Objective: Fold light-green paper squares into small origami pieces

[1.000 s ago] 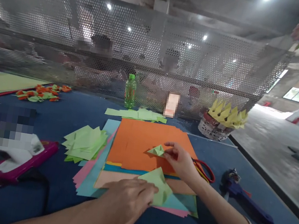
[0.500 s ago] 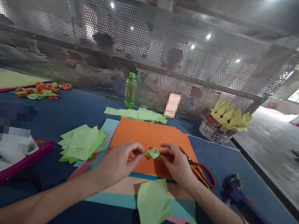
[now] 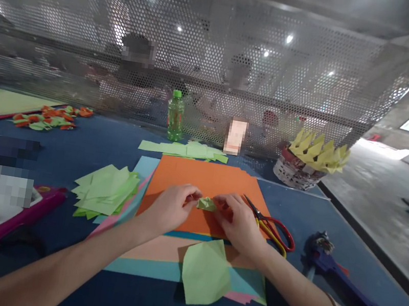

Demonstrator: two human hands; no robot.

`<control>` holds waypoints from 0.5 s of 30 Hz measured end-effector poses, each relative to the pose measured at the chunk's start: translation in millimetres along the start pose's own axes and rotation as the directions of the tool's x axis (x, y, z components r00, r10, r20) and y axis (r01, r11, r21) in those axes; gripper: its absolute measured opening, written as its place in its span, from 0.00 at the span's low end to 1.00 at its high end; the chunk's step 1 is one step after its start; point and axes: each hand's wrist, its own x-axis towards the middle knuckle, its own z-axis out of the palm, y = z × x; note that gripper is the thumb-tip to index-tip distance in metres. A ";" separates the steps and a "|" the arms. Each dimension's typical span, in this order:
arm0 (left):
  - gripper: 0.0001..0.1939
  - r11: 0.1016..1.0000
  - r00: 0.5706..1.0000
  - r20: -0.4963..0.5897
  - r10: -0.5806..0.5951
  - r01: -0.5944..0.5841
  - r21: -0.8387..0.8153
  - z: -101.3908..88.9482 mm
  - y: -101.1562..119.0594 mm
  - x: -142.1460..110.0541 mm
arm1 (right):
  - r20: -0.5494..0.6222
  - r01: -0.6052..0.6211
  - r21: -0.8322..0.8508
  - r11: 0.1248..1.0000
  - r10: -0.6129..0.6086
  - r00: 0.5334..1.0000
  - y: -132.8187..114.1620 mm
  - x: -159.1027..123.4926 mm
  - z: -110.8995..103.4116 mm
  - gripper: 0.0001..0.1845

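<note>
Over the orange sheet (image 3: 193, 174), we hold a small folded green paper (image 3: 206, 204) by its two ends, the fingers of our left hand (image 3: 172, 207) pinching one and those of our right hand (image 3: 242, 225) the other; whether it touches the sheet we cannot tell. On the nearer side of the orange sheet we have a loose green square (image 3: 204, 274), left of it a green pile (image 3: 107, 189), at its right edge scissors (image 3: 264, 219), and beyond it green strips (image 3: 185, 149).
</note>
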 end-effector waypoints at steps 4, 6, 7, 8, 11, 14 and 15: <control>0.11 0.999 1.000 0.016 0.015 -0.015 -0.029 -0.2 2.9 -5.8 | 0.024 0.011 -0.032 0.999 -0.010 1.000 0.5 4.0 4.1 0.11; 0.11 0.998 0.999 0.021 0.026 -0.025 -0.053 -0.6 4.8 -8.0 | 0.038 0.017 -0.043 0.999 -0.016 0.999 0.3 4.6 5.4 0.10; 0.11 0.997 0.999 0.023 0.031 -0.030 -0.066 -0.9 5.6 -9.1 | 0.041 0.018 -0.047 0.999 -0.016 0.999 -0.2 4.3 5.6 0.10; 0.11 0.996 0.999 0.026 0.037 -0.035 -0.079 -1.2 6.2 -10.3 | 0.041 0.017 -0.051 0.999 -0.015 0.999 -1.0 3.6 5.5 0.10; 0.11 0.993 0.998 0.037 0.048 -0.044 -0.106 -2.6 7.1 -14.6 | 0.045 0.017 -0.059 0.998 -0.014 0.999 -4.4 0.3 3.4 0.12; 0.12 0.993 0.997 0.052 0.048 -0.042 -0.111 -4.3 6.5 -19.1 | 0.085 0.047 -0.056 0.997 -0.042 0.995 -8.0 -2.7 -2.1 0.17; 0.12 0.993 0.997 0.055 0.047 -0.041 -0.109 -4.6 5.9 -20.2 | 0.107 0.062 -0.051 0.997 -0.057 0.993 -9.0 -3.3 -4.7 0.19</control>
